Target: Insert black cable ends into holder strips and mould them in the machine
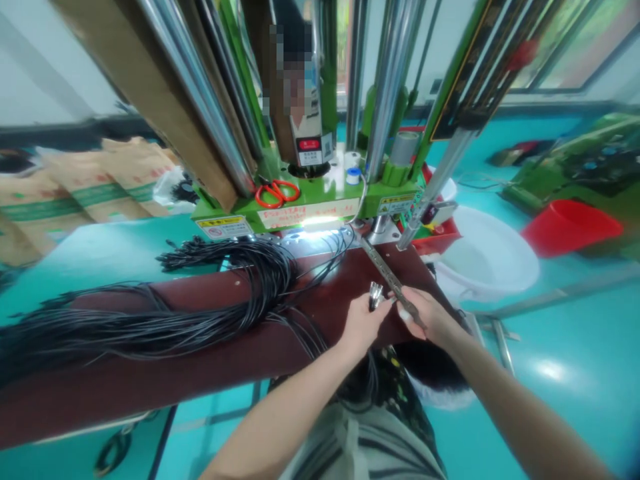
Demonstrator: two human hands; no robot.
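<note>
Silvery metal ends (376,297) stick up out of the left hand (361,325), fingers closed around them. Right hand (431,315) has its fingers clamped on the near end of a long, skinny metal bar (384,270), which slants away over the dark red bench (200,369) toward a green press (325,191). Big messy pile of black cables (215,327) sprawled off to the left. Orange scissors (277,194) sit on the press, white tub (505,267) over on the right, paper sacks (90,190) way back left.
</note>
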